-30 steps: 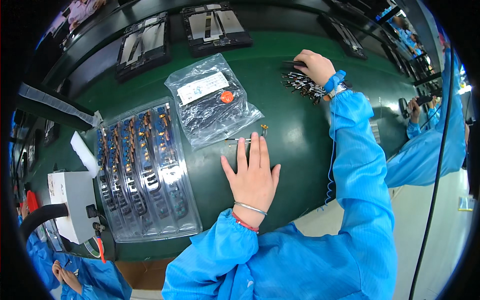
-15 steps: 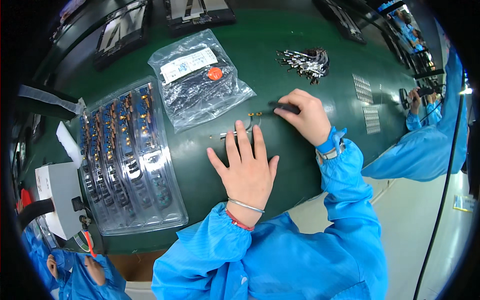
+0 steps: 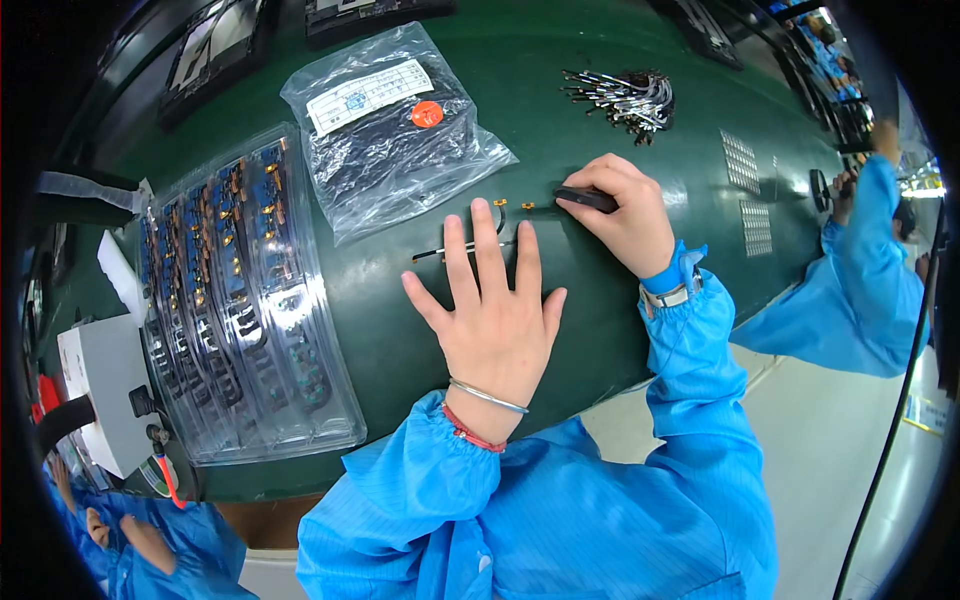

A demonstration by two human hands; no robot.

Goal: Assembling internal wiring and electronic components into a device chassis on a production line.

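Observation:
My left hand [image 3: 492,335] lies palm down on the green table [image 3: 600,310], fingers spread over a thin black-and-white cable [image 3: 430,255]. Part of the cable is hidden under the fingers. Just beyond my fingertips are two small gold connector ends, a left one [image 3: 500,203] and a right one [image 3: 528,206]. My right hand [image 3: 632,215] pinches a short black bar-shaped tool [image 3: 588,199] between thumb and fingers. The tool's left end is close to the right gold end, with a small gap between them.
A clear plastic bag [image 3: 400,140] of dark parts lies beyond my left hand. To the left is a transparent tray [image 3: 340,400] of small circuit parts. A cable bundle [image 3: 630,100] and silver dotted sheets [image 3: 740,162] lie at the right. Co-workers in blue sit on both sides.
The view has shifted slightly. The two gold ends are farther apart now. My right hand has turned the black tool so more of its side shows; my left hand stays flat on the cable.

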